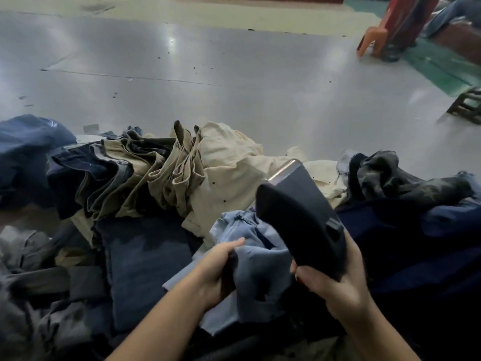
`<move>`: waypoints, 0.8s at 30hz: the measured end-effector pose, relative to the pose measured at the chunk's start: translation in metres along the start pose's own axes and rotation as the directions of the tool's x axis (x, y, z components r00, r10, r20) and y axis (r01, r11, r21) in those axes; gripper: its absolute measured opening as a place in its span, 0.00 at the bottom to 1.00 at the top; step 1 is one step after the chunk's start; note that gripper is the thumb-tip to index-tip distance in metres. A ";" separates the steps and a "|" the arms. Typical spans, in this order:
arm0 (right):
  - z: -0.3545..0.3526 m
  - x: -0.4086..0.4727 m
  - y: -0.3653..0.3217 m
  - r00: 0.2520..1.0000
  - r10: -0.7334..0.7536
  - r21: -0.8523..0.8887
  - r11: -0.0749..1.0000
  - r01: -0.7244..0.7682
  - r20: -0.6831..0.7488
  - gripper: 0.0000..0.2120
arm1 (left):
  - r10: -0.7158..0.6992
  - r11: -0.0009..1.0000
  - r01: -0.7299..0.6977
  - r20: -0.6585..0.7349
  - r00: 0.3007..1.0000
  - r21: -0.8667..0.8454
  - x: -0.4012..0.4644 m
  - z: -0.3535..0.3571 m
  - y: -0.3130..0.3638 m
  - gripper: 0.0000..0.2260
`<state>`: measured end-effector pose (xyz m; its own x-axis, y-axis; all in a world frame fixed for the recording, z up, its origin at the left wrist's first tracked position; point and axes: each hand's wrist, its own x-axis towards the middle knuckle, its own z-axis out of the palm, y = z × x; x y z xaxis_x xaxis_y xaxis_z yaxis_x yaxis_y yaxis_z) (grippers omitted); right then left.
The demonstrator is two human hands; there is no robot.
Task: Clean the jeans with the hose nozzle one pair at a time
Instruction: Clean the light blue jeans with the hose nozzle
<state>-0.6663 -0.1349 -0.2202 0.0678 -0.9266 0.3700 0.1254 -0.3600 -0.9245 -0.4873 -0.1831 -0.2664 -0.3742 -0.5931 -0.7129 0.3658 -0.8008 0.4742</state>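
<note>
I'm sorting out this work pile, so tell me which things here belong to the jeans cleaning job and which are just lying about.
In the job:
black hose nozzle with metal edge, gripped by right hand
crumpled light blue jeans, held by left hand

Lying about:
cream trousers
orange plastic chair
shiny grey floor

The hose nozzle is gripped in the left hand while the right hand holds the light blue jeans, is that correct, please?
Not quite: the hands are swapped. In the head view the right hand grips the dark hose nozzle, while the left hand holds the light blue jeans. The rest of your statement stands.
</note>
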 end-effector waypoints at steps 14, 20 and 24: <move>-0.020 -0.009 0.027 0.948 0.243 0.068 0.970 -0.234 -0.204 0.19 | 0.390 0.805 -0.369 -0.056 0.919 -0.465 -0.033 0.005 0.035 0.21; -0.014 0.015 -0.009 0.902 0.171 0.124 0.984 -0.132 -0.396 0.25 | 0.552 0.821 -0.561 -0.102 0.828 -0.110 -0.027 0.024 0.015 0.14; 0.022 0.012 -0.004 0.860 0.268 0.122 0.964 -0.238 -0.434 0.20 | 0.488 0.853 -0.477 -0.001 0.873 -0.209 -0.028 0.031 0.010 0.19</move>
<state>-0.6439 -0.1416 -0.2097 -0.3381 -0.9406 0.0309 0.2258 -0.1130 -0.9676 -0.4992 -0.1772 -0.2251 -0.1472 -0.9084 -0.3913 0.6692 -0.3828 0.6369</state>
